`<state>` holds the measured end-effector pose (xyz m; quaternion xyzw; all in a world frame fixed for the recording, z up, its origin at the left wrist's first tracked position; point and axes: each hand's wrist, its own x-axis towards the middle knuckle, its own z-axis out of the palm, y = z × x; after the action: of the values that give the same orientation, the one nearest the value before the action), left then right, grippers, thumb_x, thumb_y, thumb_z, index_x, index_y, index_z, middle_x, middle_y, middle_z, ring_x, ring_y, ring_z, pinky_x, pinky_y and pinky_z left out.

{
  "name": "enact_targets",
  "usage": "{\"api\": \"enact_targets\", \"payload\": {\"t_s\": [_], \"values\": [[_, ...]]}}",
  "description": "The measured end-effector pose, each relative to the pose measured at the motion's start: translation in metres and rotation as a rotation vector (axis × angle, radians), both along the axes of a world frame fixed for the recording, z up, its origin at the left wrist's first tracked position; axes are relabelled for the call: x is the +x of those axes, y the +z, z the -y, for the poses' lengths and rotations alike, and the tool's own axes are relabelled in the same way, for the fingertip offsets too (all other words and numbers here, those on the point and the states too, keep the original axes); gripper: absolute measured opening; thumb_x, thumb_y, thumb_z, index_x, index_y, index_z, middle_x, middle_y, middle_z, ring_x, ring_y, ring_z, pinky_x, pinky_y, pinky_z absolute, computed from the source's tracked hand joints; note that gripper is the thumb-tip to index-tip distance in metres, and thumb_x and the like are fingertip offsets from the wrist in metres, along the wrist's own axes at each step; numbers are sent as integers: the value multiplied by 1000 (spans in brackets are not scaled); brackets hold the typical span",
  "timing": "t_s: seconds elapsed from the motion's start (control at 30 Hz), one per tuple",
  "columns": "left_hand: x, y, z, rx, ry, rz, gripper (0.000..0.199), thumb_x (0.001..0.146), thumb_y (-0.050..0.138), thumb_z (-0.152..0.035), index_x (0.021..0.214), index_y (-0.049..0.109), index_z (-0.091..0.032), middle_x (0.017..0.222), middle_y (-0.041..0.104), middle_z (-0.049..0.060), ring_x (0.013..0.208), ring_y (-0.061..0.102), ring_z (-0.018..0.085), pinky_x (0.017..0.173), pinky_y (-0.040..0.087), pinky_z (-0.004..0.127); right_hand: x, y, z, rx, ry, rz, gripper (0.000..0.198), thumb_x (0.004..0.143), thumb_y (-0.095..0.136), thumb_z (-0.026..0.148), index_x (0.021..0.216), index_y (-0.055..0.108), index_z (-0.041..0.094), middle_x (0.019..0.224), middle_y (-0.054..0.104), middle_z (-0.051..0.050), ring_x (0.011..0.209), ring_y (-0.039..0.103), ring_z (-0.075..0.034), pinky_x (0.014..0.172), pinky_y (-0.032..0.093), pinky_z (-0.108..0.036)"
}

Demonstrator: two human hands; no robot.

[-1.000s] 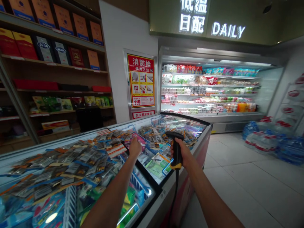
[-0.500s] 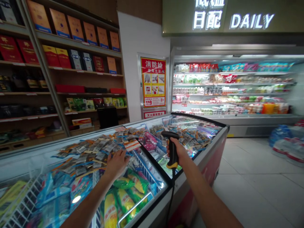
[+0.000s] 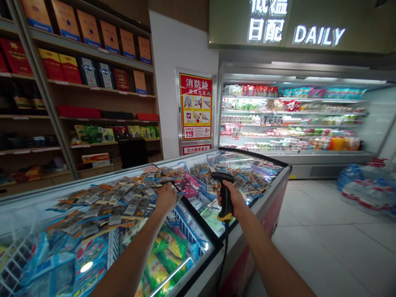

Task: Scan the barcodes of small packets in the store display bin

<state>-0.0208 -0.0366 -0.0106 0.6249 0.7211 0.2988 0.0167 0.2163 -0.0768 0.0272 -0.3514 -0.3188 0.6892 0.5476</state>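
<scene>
My right hand (image 3: 237, 202) grips a black barcode scanner (image 3: 225, 193) with a yellow base, held upright over the right half of a glass-topped chest freezer (image 3: 280, 163). Its black cable (image 3: 221, 264) hangs down the freezer's front. My left hand (image 3: 165, 199) reaches over the freezer's middle and rests knuckles-up on a heap of small silver and orange packets (image 3: 120, 200). Its fingers curl down out of sight. Pink packets (image 3: 190, 181) lie just right of it, and green and yellow bags (image 3: 168, 247) lie below it under the glass.
Wooden wall shelves (image 3: 93, 53) with boxed goods run along the left. A red notice (image 3: 196, 106) hangs on the white wall behind the freezer. A lit open chiller (image 3: 291, 119) fills the back right. Shrink-wrapped water bottles (image 3: 368, 187) sit on the tiled floor (image 3: 324, 235).
My left hand drew back from the pink packets to the left, then moved a little up and right onto the silver packets. The view swung left. The scanner stayed upright in my right hand.
</scene>
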Motion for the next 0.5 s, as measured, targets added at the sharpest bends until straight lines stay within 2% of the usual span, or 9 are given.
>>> {"api": "enact_targets", "payload": {"t_s": [0.1,0.17,0.23,0.33,0.5], "values": [[-5,7,2,-157,124,-105,39,72,47,-39,103,51,-16,104,56,18,102,49,30,77,38,37,5,2,0,-16,-14,-8,23,71,52,38,68,52,16,47,51,2,36,47,-8,34,37,-20],[-8,8,2,-202,143,-112,45,68,49,-46,103,50,-17,100,58,16,101,50,31,74,40,36,7,2,-1,-13,-17,-12,23,72,51,38,69,52,15,47,51,2,36,47,-8,34,37,-20],[-8,7,0,-160,118,-101,53,64,54,-48,106,48,-16,100,57,16,100,51,30,74,40,33,8,2,0,-10,-18,-11,23,71,51,38,70,52,15,47,51,2,36,47,-8,34,37,-20],[-3,4,-9,-72,84,-26,65,58,62,-41,114,43,-13,109,54,17,105,49,27,80,38,31,11,4,2,-11,-28,-15,23,71,51,38,69,52,15,46,51,3,36,47,-9,34,37,-20],[4,7,-22,28,30,227,59,58,63,-22,114,45,-17,106,58,10,100,53,24,83,38,31,21,11,7,-9,-64,-15,22,71,52,38,66,50,16,45,50,3,36,46,-9,35,37,-20]]}}
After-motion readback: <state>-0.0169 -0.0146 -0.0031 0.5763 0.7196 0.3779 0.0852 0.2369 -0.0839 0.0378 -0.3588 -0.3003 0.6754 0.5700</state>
